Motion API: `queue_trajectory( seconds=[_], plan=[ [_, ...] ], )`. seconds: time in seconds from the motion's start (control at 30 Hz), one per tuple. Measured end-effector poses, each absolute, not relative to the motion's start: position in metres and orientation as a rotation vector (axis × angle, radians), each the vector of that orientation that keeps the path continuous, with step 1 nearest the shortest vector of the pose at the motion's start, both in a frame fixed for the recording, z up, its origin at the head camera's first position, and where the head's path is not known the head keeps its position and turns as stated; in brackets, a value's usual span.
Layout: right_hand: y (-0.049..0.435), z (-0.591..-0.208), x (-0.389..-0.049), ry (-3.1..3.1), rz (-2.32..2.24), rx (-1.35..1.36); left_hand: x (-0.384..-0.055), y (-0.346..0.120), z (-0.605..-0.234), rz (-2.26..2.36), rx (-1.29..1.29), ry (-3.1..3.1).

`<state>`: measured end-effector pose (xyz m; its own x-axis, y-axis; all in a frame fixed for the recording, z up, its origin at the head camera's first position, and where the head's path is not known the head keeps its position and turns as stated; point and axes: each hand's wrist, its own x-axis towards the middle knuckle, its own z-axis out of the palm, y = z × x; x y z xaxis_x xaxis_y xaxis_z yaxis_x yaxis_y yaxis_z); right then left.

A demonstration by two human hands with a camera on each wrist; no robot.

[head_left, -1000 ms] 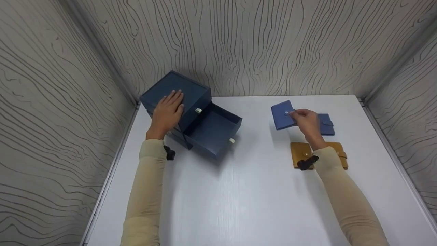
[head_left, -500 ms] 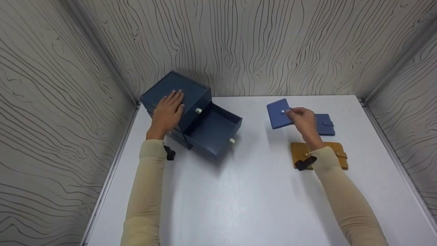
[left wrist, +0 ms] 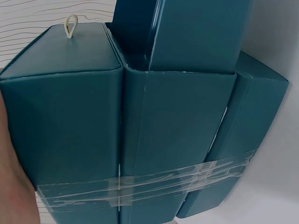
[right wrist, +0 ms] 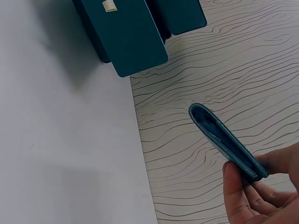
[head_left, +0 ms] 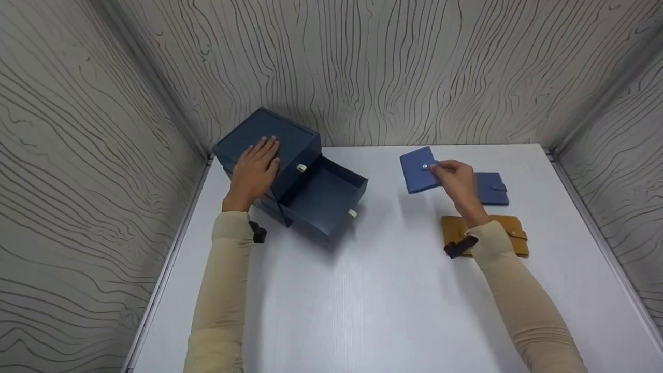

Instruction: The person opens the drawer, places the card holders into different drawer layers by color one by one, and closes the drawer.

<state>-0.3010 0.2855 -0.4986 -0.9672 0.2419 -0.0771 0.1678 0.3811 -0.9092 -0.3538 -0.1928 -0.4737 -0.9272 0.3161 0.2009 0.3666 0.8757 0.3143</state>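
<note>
My left hand (head_left: 254,171) lies flat, fingers extended, on top of a dark blue drawer box (head_left: 274,127) at the back left. Its middle drawer (head_left: 323,199) is pulled out, with a pale loop tab on the front. In the left wrist view, three stacked units (left wrist: 177,121) are bound by clear tape. My right hand (head_left: 458,184) pinches a small blue snap wallet (head_left: 417,171) by its clasp edge, thumb on one face and fingers on the other. Seen edge-on in the right wrist view, the folded wallet (right wrist: 224,140) is held above the white table (head_left: 331,311).
Behind my right hand lies another blue wallet (head_left: 491,189). Mustard-yellow wallets (head_left: 502,225) lie side by side nearer me, partly under my right wrist. Wood-grain panels (head_left: 362,72) wall the table at the back and both sides.
My right hand has carried the blue wallet a little left and toward the back, uncovering more of the other wallets. The left hand and drawer box have stayed put.
</note>
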Motion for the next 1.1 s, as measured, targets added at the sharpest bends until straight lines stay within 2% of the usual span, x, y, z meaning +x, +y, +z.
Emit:
queue_trajectory(
  seconds=[1.1],
  plan=[
    [0.249,-0.485,-0.300,-2.583,1.720,-0.314,-0.355,-0.193,-0.476,-0.524,-0.532,-2.887]
  ],
)
